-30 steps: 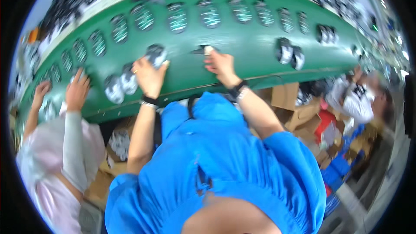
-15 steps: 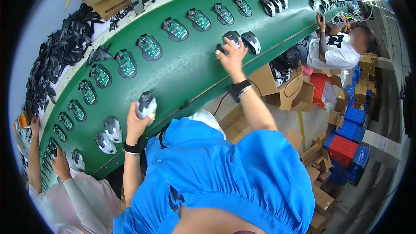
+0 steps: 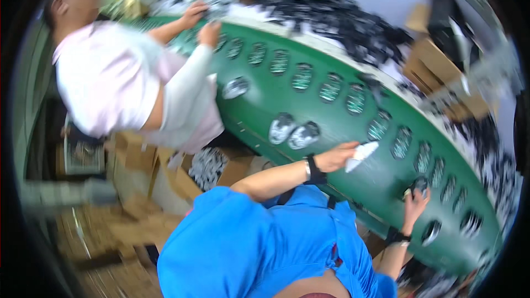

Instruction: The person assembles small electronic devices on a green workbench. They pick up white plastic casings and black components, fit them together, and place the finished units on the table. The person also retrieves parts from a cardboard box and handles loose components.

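My left hand (image 3: 338, 157) is over the green conveyor belt (image 3: 342, 179), its fingers closed on a white and grey computer mouse (image 3: 361, 155). Farther right, my right hand (image 3: 416, 205) grips another mouse (image 3: 420, 184), of which mostly the dark end shows; a small yellowish spot is by its thumb. One silver and black mouse (image 3: 432, 232) lies just right of that hand. Left of my left hand, two more mice (image 3: 281, 128) (image 3: 305, 135) rest side by side. Motion blurs the picture, so fine detail on the held mice is lost.
Mouse bases with green circuit boards (image 3: 330, 87) line the belt's far half. Black plastic parts (image 3: 331, 16) are heaped beyond the belt beside a cardboard box (image 3: 433, 69). At left a co-worker (image 3: 132, 77) handles something at the belt. An open carton (image 3: 221, 171) of parts stands below.
The view has swung left, bringing the co-worker fully into sight. My right hand has closed on one of the two mice it was reaching over; my left hand still holds its mouse.
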`<action>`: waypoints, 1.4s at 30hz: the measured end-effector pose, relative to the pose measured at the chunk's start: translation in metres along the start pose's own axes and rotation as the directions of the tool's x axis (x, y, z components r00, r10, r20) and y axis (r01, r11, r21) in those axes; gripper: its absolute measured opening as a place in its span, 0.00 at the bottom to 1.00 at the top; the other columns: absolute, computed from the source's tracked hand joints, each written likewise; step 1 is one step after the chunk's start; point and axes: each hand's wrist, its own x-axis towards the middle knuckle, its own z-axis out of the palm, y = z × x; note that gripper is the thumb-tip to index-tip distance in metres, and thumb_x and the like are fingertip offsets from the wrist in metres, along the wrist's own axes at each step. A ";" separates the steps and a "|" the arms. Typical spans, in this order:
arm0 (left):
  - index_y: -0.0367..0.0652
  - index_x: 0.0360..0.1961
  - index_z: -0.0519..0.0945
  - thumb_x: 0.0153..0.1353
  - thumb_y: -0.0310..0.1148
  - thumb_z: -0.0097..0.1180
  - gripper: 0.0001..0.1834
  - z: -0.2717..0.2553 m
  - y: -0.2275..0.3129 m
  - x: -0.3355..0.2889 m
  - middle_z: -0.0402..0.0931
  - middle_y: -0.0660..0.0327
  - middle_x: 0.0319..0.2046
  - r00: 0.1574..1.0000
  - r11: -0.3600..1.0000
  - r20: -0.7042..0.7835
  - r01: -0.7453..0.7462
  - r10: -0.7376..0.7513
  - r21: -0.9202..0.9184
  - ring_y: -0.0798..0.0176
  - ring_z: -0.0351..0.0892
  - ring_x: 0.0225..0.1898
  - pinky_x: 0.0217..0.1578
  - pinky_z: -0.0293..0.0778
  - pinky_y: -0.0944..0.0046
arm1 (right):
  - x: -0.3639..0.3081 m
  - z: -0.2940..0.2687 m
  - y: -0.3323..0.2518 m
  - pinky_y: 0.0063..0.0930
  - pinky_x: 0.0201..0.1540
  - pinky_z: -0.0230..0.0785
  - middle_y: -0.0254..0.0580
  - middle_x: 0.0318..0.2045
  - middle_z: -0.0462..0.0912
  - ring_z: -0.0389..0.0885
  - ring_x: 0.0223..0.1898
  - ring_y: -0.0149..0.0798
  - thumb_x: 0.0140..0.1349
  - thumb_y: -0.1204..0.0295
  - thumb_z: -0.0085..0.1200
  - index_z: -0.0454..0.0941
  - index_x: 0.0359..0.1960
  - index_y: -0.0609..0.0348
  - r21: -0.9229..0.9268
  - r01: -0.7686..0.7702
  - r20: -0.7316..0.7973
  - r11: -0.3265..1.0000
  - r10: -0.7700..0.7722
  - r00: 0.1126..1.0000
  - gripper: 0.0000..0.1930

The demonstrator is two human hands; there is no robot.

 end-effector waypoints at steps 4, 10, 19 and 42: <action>0.42 0.59 0.68 0.62 0.47 0.54 0.28 -0.022 0.002 -0.012 0.74 0.61 0.50 0.964 0.925 0.246 0.184 -0.103 -0.333 0.64 0.75 0.50 0.46 0.77 0.57 | 0.002 0.009 -0.171 0.56 0.63 0.51 0.35 0.35 0.85 0.60 0.63 0.61 0.40 0.78 0.59 0.80 0.25 0.61 0.313 0.463 0.259 0.829 -0.543 0.799 0.07; 0.38 0.60 0.67 0.59 0.42 0.57 0.31 -0.003 0.060 -0.061 0.74 0.59 0.49 0.979 0.983 0.100 0.181 -0.176 -0.042 0.64 0.75 0.50 0.46 0.78 0.55 | 0.017 0.021 -0.230 0.65 0.64 0.43 0.31 0.36 0.85 0.60 0.63 0.61 0.37 0.73 0.62 0.80 0.21 0.58 0.451 0.639 0.344 0.623 -0.782 0.520 0.07; 0.43 0.60 0.67 0.59 0.45 0.56 0.31 -0.091 0.153 -0.090 0.74 0.58 0.50 0.994 0.985 -0.112 -0.008 -0.011 -0.171 0.62 0.76 0.48 0.41 0.78 0.55 | 0.038 0.055 -0.311 0.62 0.67 0.35 0.35 0.39 0.85 0.61 0.63 0.60 0.36 0.75 0.59 0.80 0.20 0.59 0.628 0.481 0.164 0.612 -0.708 0.687 0.05; 0.26 0.50 0.74 0.44 0.52 0.65 0.41 -0.682 0.675 -0.305 0.79 0.49 0.42 -0.205 0.582 -0.571 0.522 0.795 0.623 0.61 0.80 0.39 0.37 0.75 0.65 | 0.090 0.253 -0.427 0.20 0.32 0.67 0.33 0.27 0.77 0.71 0.29 0.25 0.58 0.79 0.58 0.78 0.36 0.71 0.293 -0.609 0.670 0.738 0.296 0.681 0.07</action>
